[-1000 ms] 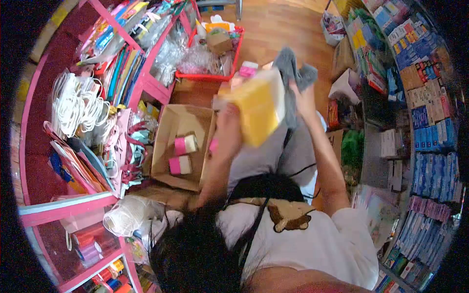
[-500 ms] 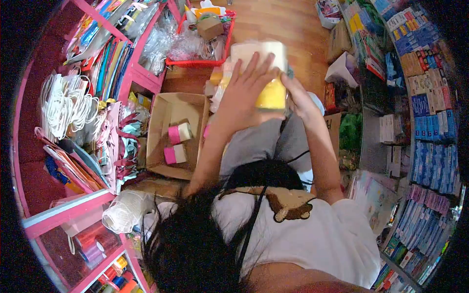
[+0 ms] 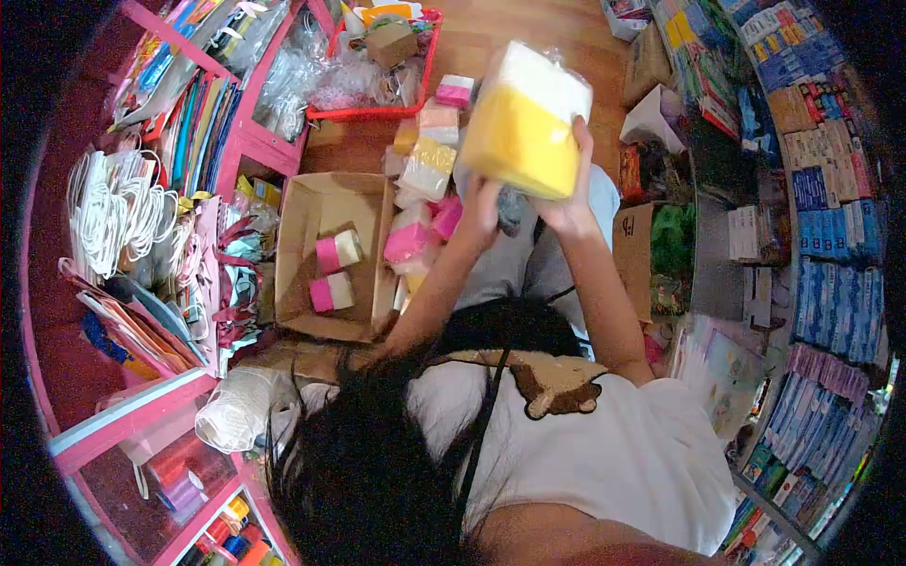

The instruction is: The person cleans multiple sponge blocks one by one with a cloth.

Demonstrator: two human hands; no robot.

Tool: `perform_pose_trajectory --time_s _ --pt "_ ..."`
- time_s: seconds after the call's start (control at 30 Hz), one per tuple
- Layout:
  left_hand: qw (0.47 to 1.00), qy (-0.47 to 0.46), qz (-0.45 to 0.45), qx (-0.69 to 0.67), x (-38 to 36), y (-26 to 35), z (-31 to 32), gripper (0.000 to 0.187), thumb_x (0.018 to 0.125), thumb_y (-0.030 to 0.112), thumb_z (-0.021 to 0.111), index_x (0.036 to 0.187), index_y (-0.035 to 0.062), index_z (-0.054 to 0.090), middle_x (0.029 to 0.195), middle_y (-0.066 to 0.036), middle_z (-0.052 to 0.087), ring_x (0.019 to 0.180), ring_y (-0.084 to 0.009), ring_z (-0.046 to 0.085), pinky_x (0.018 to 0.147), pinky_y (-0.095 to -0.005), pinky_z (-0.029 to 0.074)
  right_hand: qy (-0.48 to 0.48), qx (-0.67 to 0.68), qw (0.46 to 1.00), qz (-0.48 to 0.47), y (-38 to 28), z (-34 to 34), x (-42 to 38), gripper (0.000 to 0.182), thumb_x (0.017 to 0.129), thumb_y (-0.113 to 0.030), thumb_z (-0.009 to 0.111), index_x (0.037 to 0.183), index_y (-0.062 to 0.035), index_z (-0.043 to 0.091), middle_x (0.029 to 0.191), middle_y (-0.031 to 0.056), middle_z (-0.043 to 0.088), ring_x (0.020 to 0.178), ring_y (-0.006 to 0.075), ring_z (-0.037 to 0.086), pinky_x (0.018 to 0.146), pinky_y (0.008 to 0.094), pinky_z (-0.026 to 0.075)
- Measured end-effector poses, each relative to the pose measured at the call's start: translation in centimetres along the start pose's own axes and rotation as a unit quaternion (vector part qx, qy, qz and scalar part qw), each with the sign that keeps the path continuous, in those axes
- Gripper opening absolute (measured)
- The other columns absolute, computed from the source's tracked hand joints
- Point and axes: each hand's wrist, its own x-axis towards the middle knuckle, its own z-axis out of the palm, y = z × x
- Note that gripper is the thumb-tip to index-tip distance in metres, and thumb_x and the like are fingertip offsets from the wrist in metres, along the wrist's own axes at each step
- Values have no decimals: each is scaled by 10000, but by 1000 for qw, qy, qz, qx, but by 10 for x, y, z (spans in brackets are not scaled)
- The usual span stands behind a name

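Observation:
A large yellow and white block-shaped pack (image 3: 528,123) in clear wrap is tilted up between my two hands. My left hand (image 3: 479,212) grips its lower left corner, with most fingers hidden behind it. At the lower right side, my right hand (image 3: 576,193) holds the pack with fingers up along its edge. A dark grey bundle (image 3: 511,209) shows just under the pack, beside my left hand. To the left lie smaller wrapped packs, a pink and white one (image 3: 411,241) and a yellow and white one (image 3: 427,170).
An open cardboard box (image 3: 288,226) at the left holds two pink and cream blocks (image 3: 332,292). Behind it is a red basket (image 3: 373,114) of plastic bags. Pink shelves (image 3: 260,141) stand left; shelves of boxed goods (image 3: 835,245) line the right. A white string roll (image 3: 236,410) sits lower left.
The large pack has tipped up, so more of its yellow and white faces shows. My left hand has moved from its top down to the lower left corner, uncovering small packs.

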Motion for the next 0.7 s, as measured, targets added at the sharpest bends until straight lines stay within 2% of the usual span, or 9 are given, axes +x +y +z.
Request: perform_pose_trajectory --time_s 0.03,0.13,0.23,0.27,0.37,0.47,0.6,0.67,0.7 --pt "997 31 -57 -43 -5 11 10 332 864 157 432 1165 16 426 1147 -91 469 1055 -195 425 906 -318 313 9 -15 1000 -8 -2 3 -2 628 821 -546 338 1220 -64 383 1167 104 483 1022 234 505 885 383 390" --pt "991 16 46 126 2 1 6 285 863 138 457 1102 -17 475 1057 -103 530 993 -197 476 876 -304 349 29 -55 998 -28 -6 4 -6 633 822 -558 329 1223 -72 383 1173 106 477 1046 234 489 890 383 382" --pt "968 82 35 233 2 33 11 280 880 186 451 1036 -40 508 997 -115 556 941 -205 499 844 -304 371 -5 -30 999 -41 -13 -1 -4 634 821 -560 337 1228 -75 374 1183 106 467 1073 233 469 900 383 377" --pt "983 104 34 146 10 20 2 300 887 207 449 1047 -41 504 1018 -118 548 950 -199 490 850 -297 361 13 -42 997 -70 -15 -1 -3 630 820 -551 345 1230 -73 370 1188 107 463 1079 234 464 904 385 375" --pt "957 226 99 150 24 27 -29 314 886 208 455 1072 -40 497 1035 -121 545 941 -196 500 839 -299 377 54 -46 987 -141 -25 -9 -1 612 819 -517 375 1232 -66 361 1195 109 457 1087 237 458 911 391 374" --pt "974 192 109 -53 24 62 -52 317 879 204 464 1083 -36 504 1042 -119 545 928 -193 513 826 -307 397 47 1 985 -164 -47 -23 -2 562 811 -422 430 1224 -47 362 1181 114 468 1066 248 476 909 396 383" --pt "945 83 188 253 -2 92 -15 327 840 174 523 1120 8 486 1088 -134 534 1005 -222 496 870 -321 385 47 -74 984 -155 -33 -13 -8 532 780 -332 459 1206 -26 373 1159 118 479 1053 250 483 904 384 392" --pt "835 -127 404 350 14 86 8 515 722 283 614 1187 115 469 1318 -199 307 1219 -351 294 984 -464 216 43 -131 981 -140 -15 -5 -13 502 782 -333 450 1179 -30 401 1148 106 487 1044 240 483 889 369 396" --pt "766 -118 337 534 0 97 31 543 717 363 571 1217 190 449 1375 -169 201 1255 -381 189 980 -559 96 23 -137 981 -135 -13 -5 -15 515 800 -364 428 1197 -39 384 1163 100 476 1058 235 471 899 363 381"
